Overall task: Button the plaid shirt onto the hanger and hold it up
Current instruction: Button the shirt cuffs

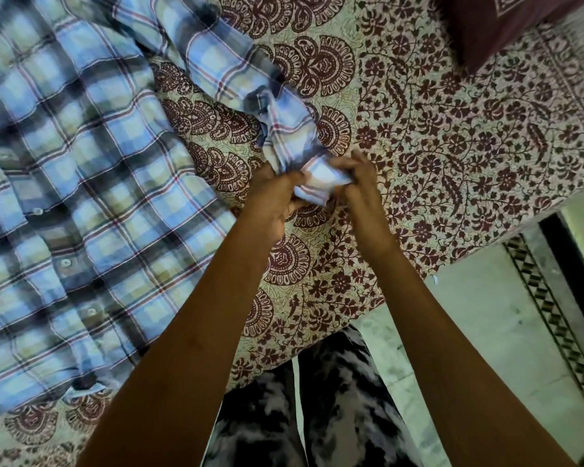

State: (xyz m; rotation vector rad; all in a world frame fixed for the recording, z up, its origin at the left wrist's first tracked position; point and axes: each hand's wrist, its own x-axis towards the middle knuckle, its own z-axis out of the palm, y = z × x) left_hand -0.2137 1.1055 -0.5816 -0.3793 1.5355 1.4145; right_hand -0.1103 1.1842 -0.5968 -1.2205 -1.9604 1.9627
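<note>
Plaid shirt (64, 183) on printed bedsheet (452, 136); left hand (273, 200), right hand (361, 187) pinching cuff (317, 180); tiled floor (479, 318).

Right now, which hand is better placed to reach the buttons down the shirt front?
Left. The left hand sits nearer the shirt front; the right hand is on the far side. Both grip the cuff, so either must let go first.

Bare forearms; black-and-white patterned trousers (317, 409)
</note>
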